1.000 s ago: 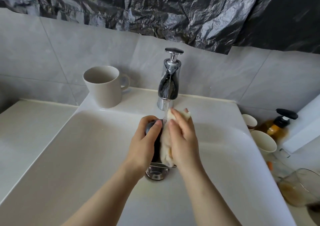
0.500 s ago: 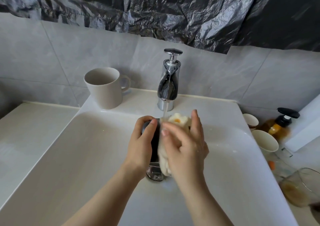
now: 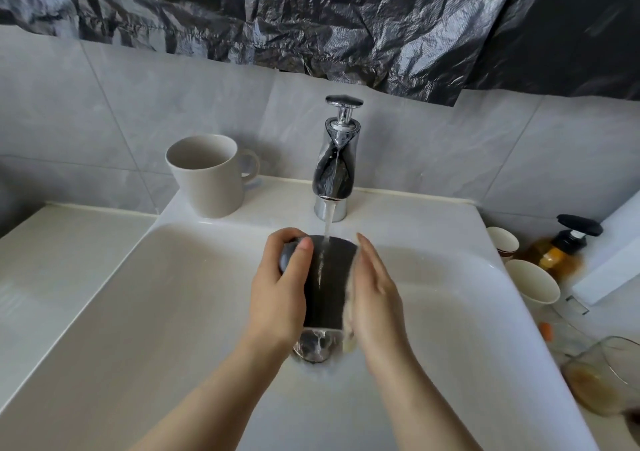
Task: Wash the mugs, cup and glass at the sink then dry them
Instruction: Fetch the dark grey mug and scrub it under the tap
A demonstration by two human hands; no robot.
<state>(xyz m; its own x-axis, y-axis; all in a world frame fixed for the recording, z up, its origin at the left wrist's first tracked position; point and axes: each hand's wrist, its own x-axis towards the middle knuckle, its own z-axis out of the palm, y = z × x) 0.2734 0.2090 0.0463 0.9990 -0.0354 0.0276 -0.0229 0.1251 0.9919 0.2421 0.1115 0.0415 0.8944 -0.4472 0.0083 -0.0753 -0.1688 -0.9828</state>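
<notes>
Right hand (image 3: 375, 295) slid sideways, pressing sponge (image 3: 348, 312) flat on dark mug (image 3: 329, 277), left hand (image 3: 277, 291) gripping it; I'd say cups (image 3: 533, 281) and glass (image 3: 602, 374) still unwashed

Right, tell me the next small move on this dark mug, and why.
Probably rotate the dark mug in the left hand's grip, so the pale cloth meets another side. The right hand presses the cloth flat against the mug's right side only, while water from the tap runs down its front.
</notes>
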